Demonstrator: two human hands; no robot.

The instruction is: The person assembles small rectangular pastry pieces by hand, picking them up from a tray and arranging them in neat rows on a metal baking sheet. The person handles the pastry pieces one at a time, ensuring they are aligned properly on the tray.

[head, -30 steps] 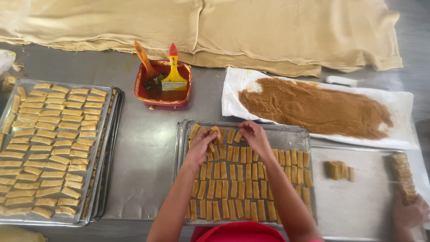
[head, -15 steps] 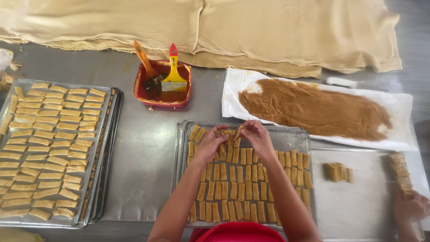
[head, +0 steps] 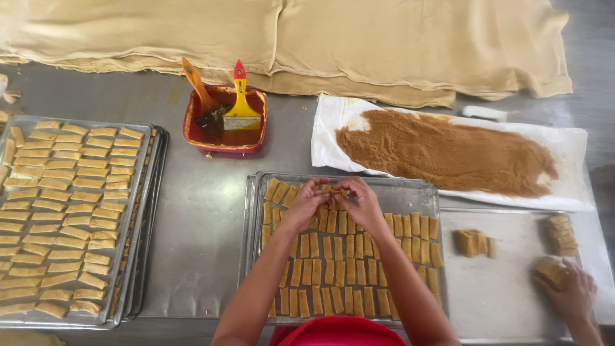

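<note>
My fingers hid most of the dough strip (head: 334, 190); left hand (head: 306, 204) and right hand (head: 362, 204) pinched its pale golden ends.

Both hands meet over the far edge of the middle baking tray (head: 416, 189), a shallow metal sheet pan lying flat on the steel table. The left hand (head: 306, 204) and right hand (head: 362, 202) pinch one small tan pastry strip (head: 333, 190) between their fingertips, just above the top row. Beneath them the pastry pieces (head: 349, 269) lie in neat rows, short golden-brown rectangles standing lengthwise, close together, filling most of the tray.
</note>
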